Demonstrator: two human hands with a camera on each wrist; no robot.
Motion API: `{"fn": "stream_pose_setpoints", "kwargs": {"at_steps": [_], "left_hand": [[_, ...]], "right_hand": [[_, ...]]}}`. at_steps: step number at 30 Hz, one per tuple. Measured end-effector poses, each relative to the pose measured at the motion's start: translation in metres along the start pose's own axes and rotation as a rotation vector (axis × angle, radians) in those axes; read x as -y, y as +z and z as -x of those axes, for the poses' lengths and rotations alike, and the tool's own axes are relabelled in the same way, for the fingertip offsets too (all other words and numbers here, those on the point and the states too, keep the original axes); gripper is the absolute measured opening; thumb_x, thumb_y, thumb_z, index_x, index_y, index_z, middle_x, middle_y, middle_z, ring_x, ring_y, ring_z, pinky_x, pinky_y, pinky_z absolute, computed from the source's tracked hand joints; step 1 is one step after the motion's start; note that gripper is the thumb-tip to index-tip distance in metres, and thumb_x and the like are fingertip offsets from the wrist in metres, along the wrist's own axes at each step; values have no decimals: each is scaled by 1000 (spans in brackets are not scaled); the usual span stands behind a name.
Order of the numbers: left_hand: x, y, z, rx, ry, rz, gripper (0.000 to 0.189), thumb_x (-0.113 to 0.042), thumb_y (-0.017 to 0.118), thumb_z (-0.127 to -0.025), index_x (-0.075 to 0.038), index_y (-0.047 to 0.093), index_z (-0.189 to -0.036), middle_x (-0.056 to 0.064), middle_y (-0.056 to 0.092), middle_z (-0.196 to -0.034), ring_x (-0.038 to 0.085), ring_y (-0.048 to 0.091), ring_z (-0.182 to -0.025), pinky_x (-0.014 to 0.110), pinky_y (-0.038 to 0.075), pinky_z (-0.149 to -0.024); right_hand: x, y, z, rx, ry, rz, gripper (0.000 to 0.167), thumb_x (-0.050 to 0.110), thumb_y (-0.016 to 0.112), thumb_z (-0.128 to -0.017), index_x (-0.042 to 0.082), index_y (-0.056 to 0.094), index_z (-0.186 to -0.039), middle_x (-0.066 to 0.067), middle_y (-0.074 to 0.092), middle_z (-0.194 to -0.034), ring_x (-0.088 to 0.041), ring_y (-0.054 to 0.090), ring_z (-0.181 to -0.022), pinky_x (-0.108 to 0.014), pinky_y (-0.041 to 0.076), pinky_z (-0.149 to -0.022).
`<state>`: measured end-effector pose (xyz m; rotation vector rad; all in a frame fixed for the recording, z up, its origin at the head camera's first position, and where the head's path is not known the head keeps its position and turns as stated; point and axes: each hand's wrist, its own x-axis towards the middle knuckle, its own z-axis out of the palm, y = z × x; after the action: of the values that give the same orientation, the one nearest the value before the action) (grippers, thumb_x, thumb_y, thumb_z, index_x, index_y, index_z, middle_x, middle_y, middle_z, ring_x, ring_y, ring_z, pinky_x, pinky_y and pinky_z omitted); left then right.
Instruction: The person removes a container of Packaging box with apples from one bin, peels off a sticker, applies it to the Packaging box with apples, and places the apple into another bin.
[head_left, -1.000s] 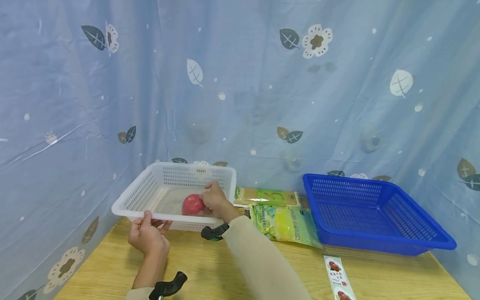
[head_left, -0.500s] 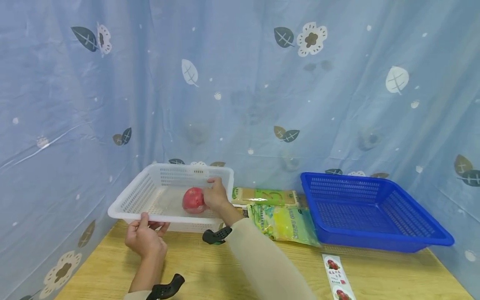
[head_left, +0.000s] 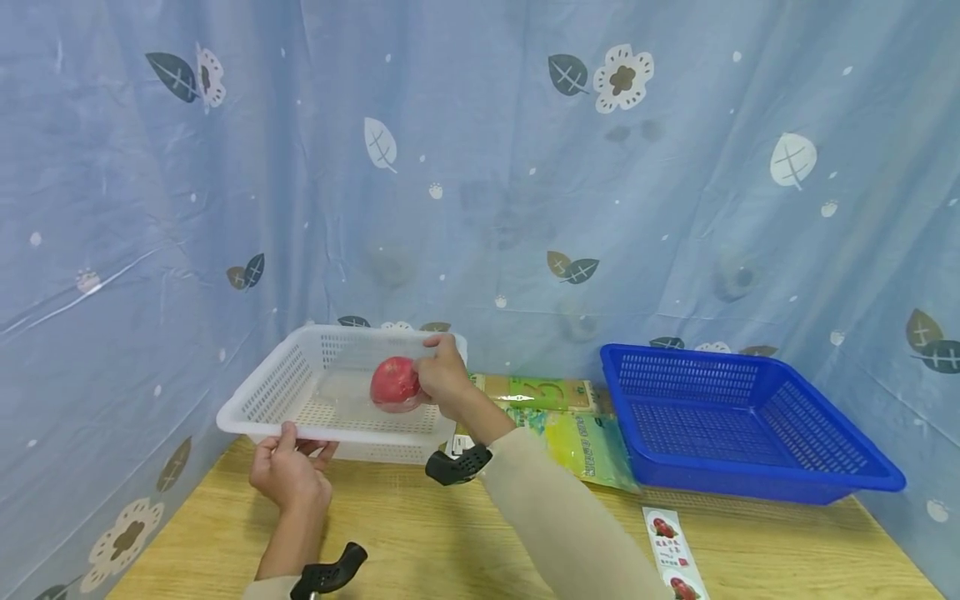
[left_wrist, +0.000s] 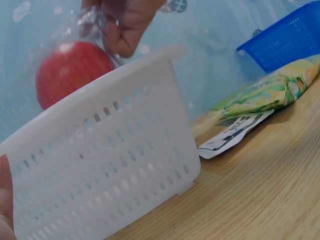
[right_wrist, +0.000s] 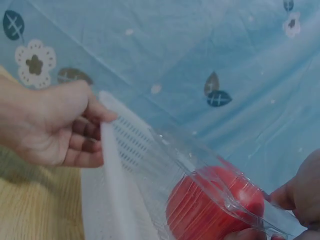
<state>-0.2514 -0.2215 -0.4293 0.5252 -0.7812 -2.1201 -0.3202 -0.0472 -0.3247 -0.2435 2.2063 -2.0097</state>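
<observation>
A white plastic basket (head_left: 292, 375) with slotted walls stands at the left, its near side raised a little. My left hand (head_left: 291, 475) grips its near rim, thumb over the top and fingers below. Over the basket's right part, a red apple (head_left: 393, 383) hangs inside a clear plastic bag (right_wrist: 175, 145). With my right hand (head_left: 448, 379) I hold the bagged apple from the right; in the left wrist view the fingers pinch gathered plastic. The right wrist view has fingertips (right_wrist: 245, 234) under the apple.
A blue basket (head_left: 750, 475) stands at the right. Between the baskets lie a yellow-green packet (head_left: 585, 446) and a flat tan packet with a green band (head_left: 540, 392). A strip of apple stickers (head_left: 672, 542) lies on the wooden table (head_left: 420, 533), before a blue curtain (head_left: 480, 167).
My right hand has lifted the bagged apple up from the basket floor and slightly to the right. My left hand keeps its grip on the white basket's rim.
</observation>
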Motion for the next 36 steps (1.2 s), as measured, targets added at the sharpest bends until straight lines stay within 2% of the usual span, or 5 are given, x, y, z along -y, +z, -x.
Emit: {"fn": "stream_pose_setpoints", "kwargs": {"at_steps": [7, 15, 18, 24, 36], "left_hand": [[-1, 0, 1, 14, -9, -22, 25, -18, 59, -103, -4, 50, -85, 9, 62, -92, 13, 59, -53, 34, 60, -51], [0, 0, 2, 18, -19, 5, 23, -17, 59, -103, -3, 51, -86, 6, 66, -78, 14, 62, -53, 34, 60, -51], [0, -1, 3, 13, -24, 3, 23, -18, 60, -103, -4, 52, -87, 5, 67, -79, 14, 63, -53, 35, 61, -53], [0, 1, 3, 9, -48, 9, 23, -19, 60, -102, -4, 52, -87, 8, 64, -98, 15, 64, -55, 34, 61, -54], [-3, 1, 4, 11, -95, 57, 21, -22, 63, -101, -4, 54, -95, 9, 64, -87, 17, 62, -56, 35, 62, -55]], "right_hand": [[8, -15, 8, 7, -17, -72, 46, 2, 50, -99, 5, 35, -142, -16, 52, -105, -18, 53, -66, -26, 50, -56], [7, -34, 25, -3, -43, -157, 46, 4, 50, -99, 8, 35, -142, -8, 47, -84, -16, 40, -58, -26, 40, -54], [8, -39, 35, 8, -55, -208, 45, 4, 51, -99, 9, 35, -140, -7, 47, -84, -15, 40, -59, -26, 39, -55], [8, -56, 52, 23, -79, -273, 43, 3, 52, -100, 5, 36, -140, -9, 48, -93, -14, 41, -55, -25, 41, -54], [-3, -94, 75, 20, -61, -272, 41, 2, 53, -99, 6, 38, -138, -11, 43, -99, -16, 41, -62, -26, 42, -57]]}}
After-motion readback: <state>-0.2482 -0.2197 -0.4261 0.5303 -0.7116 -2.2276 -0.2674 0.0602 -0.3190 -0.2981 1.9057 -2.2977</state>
